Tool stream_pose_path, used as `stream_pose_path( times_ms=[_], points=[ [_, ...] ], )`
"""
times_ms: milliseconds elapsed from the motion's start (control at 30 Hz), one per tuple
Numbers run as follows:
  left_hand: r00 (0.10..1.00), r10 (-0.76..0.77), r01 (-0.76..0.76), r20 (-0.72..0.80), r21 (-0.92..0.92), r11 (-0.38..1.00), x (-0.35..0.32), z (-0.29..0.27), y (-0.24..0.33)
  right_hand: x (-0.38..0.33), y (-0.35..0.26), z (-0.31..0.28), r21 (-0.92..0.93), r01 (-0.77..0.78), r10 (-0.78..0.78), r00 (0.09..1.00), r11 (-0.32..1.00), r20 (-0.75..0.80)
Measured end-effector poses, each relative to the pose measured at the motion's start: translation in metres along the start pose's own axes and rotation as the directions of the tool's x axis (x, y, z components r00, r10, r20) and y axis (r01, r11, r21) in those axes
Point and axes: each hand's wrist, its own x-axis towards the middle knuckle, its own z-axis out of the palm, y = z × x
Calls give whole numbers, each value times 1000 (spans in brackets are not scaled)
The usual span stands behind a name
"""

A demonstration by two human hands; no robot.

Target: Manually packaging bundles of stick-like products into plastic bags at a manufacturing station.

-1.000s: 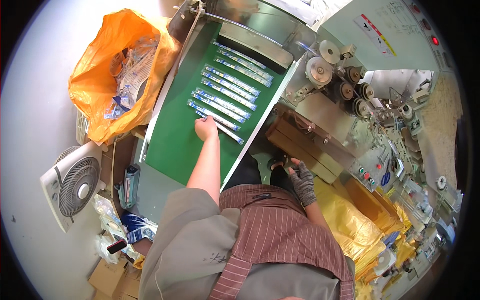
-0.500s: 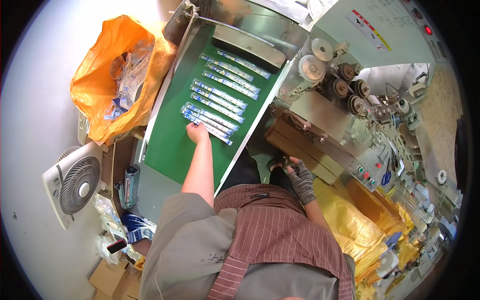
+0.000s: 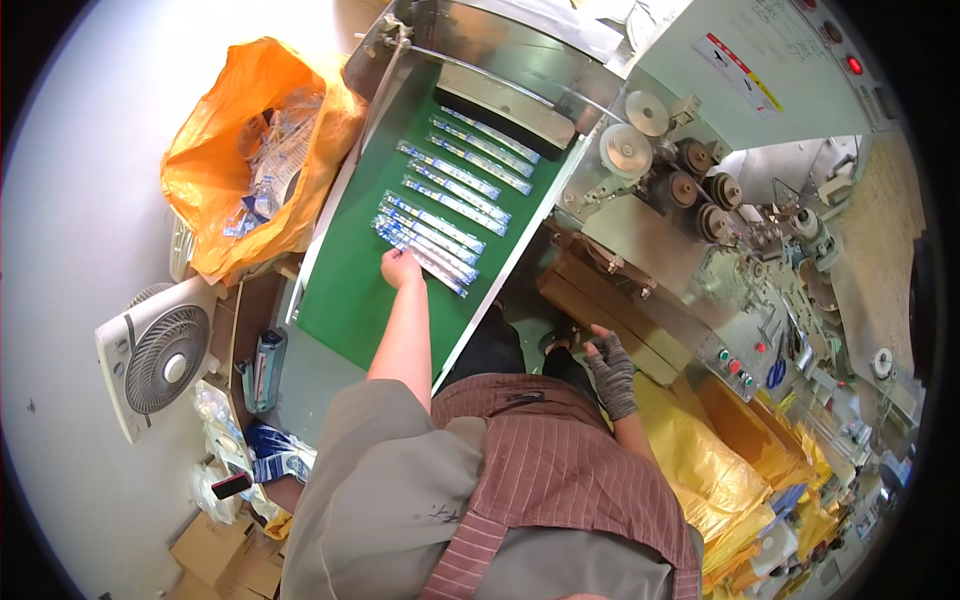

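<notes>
A green conveyor belt slopes down from a grey-green machine. Several long blue-and-white packets lie across it in a row. The nearest ones are bunched together. My left hand reaches up the belt with its fingers curled on the near end of that bunch. My right hand, in a grey fingerless glove, is held low beside the machine with fingers spread and nothing in it, close to a brown cardboard box.
An orange bag of packets stands left of the belt. A white fan sits at the lower left, with cardboard boxes below it. Machine rollers are on the right, above yellow bags.
The packets have travelled down the belt toward me and the nearest ones have closed up into a bunch at my left hand. My right hand has stayed where it was.
</notes>
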Motion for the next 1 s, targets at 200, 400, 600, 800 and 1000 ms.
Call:
stream_pose_path(
  times_ms=[200,400,600,800,1000],
  points=[
    [999,-6,12,-48,121,993,-8,-6,7,-2,-2,-2,72,-29,30,1000,997,-4],
    [998,-69,69,3,-28,997,14,-9,-11,5,7,1,-17,4,-3,1000,1000,24],
    [990,-144,144,10,-91,985,10,-14,-9,4,3,5,6,-14,14,999,1000,48],
    [992,-127,120,-21,-210,970,0,-13,-3,2,1,9,-47,46,-43,997,998,60],
    [992,-99,113,75,-218,969,-5,-12,3,1,-2,12,-13,44,-43,996,999,72]
  ],
)
